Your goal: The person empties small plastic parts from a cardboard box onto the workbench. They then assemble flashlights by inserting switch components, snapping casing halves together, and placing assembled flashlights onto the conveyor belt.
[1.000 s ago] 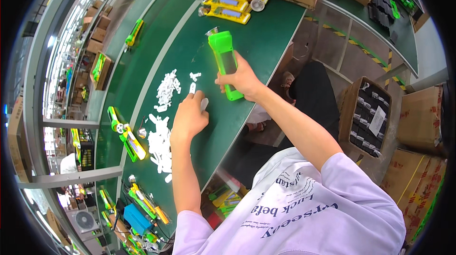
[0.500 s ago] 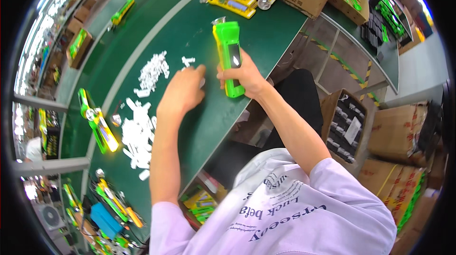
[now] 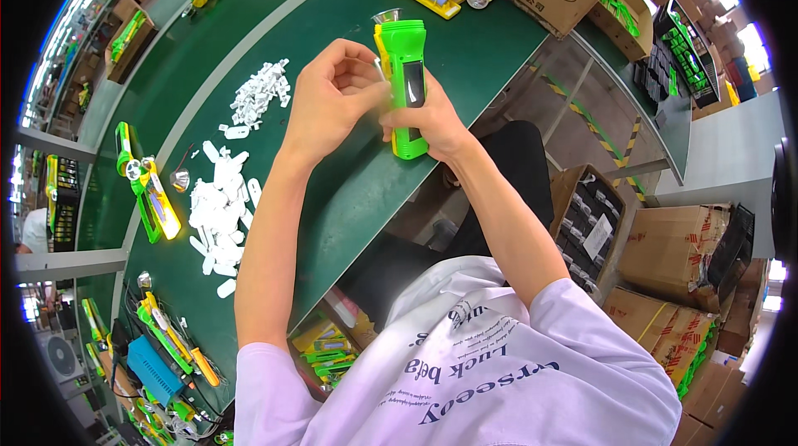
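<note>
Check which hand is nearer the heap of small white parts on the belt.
Left. The left hand is right of the white parts, apart; the right hand grips the green flashlight farther right.

A second ago the left hand lay flat on the green worktop near the small white pieces. Now it has lifted away from them and moved up to the green flashlight, with its fingers curled just beside the body. The right hand has brought the flashlight off the worktop, nearer to the centre of the frame.
</note>
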A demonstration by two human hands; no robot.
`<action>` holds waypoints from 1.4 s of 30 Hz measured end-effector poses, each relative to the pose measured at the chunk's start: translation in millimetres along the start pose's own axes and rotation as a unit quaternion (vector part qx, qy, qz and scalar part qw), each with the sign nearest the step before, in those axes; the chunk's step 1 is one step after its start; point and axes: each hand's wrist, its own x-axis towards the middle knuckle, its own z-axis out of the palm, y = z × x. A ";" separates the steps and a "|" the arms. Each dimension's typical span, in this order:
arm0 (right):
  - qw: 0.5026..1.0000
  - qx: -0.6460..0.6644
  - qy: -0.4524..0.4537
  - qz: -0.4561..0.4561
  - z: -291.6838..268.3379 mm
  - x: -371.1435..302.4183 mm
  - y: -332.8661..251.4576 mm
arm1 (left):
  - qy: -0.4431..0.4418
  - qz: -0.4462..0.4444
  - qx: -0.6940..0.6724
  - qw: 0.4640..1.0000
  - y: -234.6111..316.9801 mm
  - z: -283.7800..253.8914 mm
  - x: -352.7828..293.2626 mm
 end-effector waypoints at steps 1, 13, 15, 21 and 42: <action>1.000 -0.008 -0.004 -0.005 0.9 -0.1 -0.6 | 0.011 -0.003 0.020 1.000 -0.5 -0.2 0.5; 1.000 -0.005 0.006 -0.017 0.8 0.9 -0.4 | 0.088 0.003 0.110 0.990 0.2 17.1 -4.2; 1.000 -0.008 0.005 -0.021 0.9 1.1 -0.1 | 0.076 -0.015 0.116 0.990 -1.4 16.0 -4.4; 1.000 0.001 -0.002 -0.008 -1.2 0.4 -0.4 | 0.051 -0.032 0.115 0.992 1.4 12.9 -4.4; 0.994 0.006 -0.069 0.079 -8.7 -1.9 1.8 | 0.096 -0.036 0.013 0.995 -19.2 20.3 -2.4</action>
